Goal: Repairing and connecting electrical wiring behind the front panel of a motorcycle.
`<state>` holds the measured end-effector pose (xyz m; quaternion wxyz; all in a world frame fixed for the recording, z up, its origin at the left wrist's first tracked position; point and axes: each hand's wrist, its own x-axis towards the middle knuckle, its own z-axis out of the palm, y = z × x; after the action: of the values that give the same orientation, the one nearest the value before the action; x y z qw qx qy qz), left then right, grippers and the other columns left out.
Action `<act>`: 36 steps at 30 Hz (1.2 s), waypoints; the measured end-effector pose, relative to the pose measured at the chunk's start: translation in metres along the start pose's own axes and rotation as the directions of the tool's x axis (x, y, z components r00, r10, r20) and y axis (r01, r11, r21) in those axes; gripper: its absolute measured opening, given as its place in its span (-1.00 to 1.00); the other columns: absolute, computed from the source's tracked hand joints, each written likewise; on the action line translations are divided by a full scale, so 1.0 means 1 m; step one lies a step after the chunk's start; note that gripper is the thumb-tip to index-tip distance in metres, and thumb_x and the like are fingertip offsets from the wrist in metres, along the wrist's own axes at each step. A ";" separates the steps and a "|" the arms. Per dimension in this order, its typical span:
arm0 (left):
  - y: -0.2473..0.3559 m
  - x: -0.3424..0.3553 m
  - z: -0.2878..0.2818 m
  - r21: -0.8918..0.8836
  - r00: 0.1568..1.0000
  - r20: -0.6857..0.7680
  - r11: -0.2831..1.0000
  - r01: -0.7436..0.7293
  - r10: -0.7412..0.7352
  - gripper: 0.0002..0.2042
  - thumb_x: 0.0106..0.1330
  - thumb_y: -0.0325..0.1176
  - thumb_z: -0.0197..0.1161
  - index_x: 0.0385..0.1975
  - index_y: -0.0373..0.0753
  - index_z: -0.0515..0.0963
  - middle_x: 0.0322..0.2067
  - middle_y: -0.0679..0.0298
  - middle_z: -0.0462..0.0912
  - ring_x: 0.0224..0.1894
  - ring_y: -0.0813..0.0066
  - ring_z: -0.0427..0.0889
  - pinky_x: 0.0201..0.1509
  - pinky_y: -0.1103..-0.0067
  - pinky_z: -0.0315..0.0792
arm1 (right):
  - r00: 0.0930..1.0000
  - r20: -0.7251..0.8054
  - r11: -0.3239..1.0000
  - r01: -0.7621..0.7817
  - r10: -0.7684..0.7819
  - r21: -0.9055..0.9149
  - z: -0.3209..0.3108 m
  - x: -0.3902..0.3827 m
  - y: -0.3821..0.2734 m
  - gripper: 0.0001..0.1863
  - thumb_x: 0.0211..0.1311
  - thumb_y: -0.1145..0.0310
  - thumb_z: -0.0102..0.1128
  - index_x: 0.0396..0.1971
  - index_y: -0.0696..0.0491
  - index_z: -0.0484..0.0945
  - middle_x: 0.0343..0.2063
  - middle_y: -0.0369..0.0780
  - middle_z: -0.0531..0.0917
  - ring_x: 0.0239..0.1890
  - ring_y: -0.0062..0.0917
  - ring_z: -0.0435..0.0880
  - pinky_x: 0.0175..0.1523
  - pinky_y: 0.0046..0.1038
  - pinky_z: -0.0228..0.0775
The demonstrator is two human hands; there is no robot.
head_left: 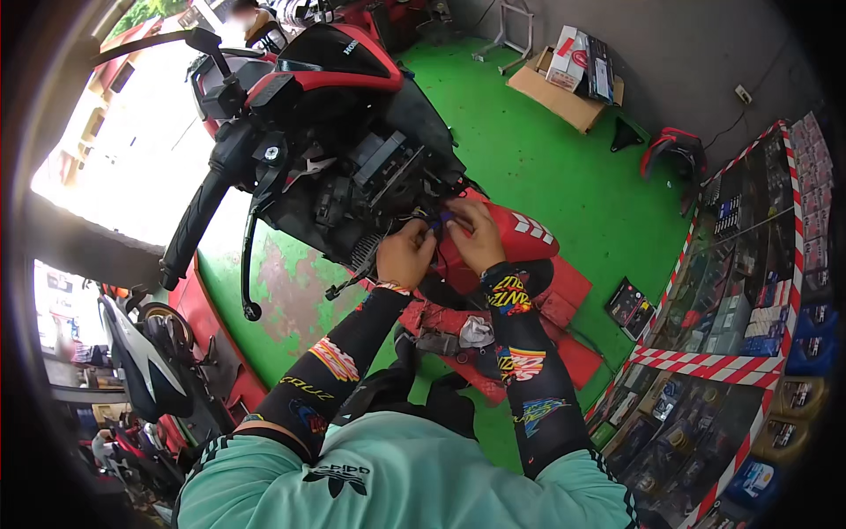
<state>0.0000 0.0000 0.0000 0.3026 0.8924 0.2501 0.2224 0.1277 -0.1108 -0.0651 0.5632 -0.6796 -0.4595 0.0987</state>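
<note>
A motorcycle with its front panels off fills the middle of the view, dark inner parts (379, 172) and loose wires exposed. My left hand (407, 256) is closed in a pinch at the wiring behind the red front fender (529, 242). Beside it, my right hand (473, 238) curls in from the other side, its fingertips meeting the left ones. Between them shows a small blue-purple piece (438, 220) among the wires; its exact kind is too small to tell. My right wrist is just over the fender, which carries white stripes.
The handlebar grip (198, 225) and a lever (249, 264) stick out at left. A crumpled rag (476, 331) lies on the red stand below my hands. A glass display case (723, 291) stands at right, a cardboard box (564, 97) at the back. Another person (256, 22) is beyond the motorcycle.
</note>
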 end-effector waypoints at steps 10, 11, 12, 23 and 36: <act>-0.006 -0.018 -0.028 -0.014 0.999 0.047 1.000 0.009 -0.009 -0.85 0.25 -0.33 0.30 -0.34 -0.28 0.57 -0.62 0.20 0.67 -0.59 0.32 0.68 -0.46 0.45 0.48 | 0.816 -0.320 0.850 -0.345 0.482 0.399 0.032 -0.013 -0.015 -0.56 0.19 0.43 0.37 0.05 0.12 0.45 -0.30 -0.15 0.69 -0.25 -0.38 0.74 -0.15 -0.34 0.56; -0.007 -0.021 -0.032 -0.062 0.999 0.047 0.998 0.016 -0.014 -0.85 0.27 -0.35 0.29 -0.34 -0.30 0.55 -0.60 0.21 0.69 -0.58 0.39 0.69 -0.46 0.48 0.49 | 0.768 -0.305 0.789 -0.389 0.563 0.475 0.031 -0.014 -0.014 -0.57 0.19 0.42 0.37 0.03 0.13 0.46 -0.34 -0.15 0.69 -0.28 -0.37 0.74 -0.18 -0.33 0.56; -0.008 -0.022 -0.037 -0.042 0.998 0.054 0.999 0.020 -0.018 -0.85 0.27 -0.35 0.29 -0.34 -0.30 0.55 -0.60 0.21 0.69 -0.58 0.39 0.69 -0.46 0.48 0.49 | 0.805 -0.309 0.813 -0.327 0.507 0.482 0.031 -0.014 -0.016 -0.57 0.19 0.42 0.37 0.03 0.13 0.46 -0.34 -0.15 0.69 -0.28 -0.37 0.74 -0.18 -0.33 0.56; 0.010 -0.010 -0.052 -0.291 0.986 0.037 0.942 0.167 -0.163 -0.86 0.37 -0.42 0.28 -0.26 -0.38 0.57 -0.56 0.26 0.70 -0.55 0.64 0.66 -0.48 0.68 0.48 | 0.886 -0.448 0.979 0.031 -0.120 -0.200 0.040 -0.015 -0.066 -0.76 0.15 0.40 0.34 -0.19 0.10 0.56 -0.09 -0.12 0.55 -0.03 -0.17 0.55 0.04 -0.21 0.42; 0.010 -0.004 -0.039 -0.202 0.975 0.126 0.957 0.207 -0.184 -0.82 0.37 -0.40 0.28 -0.15 -0.36 0.64 -0.51 0.25 0.73 -0.55 0.64 0.66 -0.48 0.69 0.49 | 0.803 -0.584 0.986 -0.166 0.121 -0.024 0.054 -0.024 -0.050 -0.89 0.21 0.43 0.28 -0.29 0.10 0.62 -0.32 -0.16 0.63 -0.23 -0.18 0.61 -0.11 -0.22 0.46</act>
<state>-0.0217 0.0076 0.0333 0.4301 0.8361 0.2955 0.1692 0.0532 -0.0948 -0.0500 0.6417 -0.7305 -0.2167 -0.0878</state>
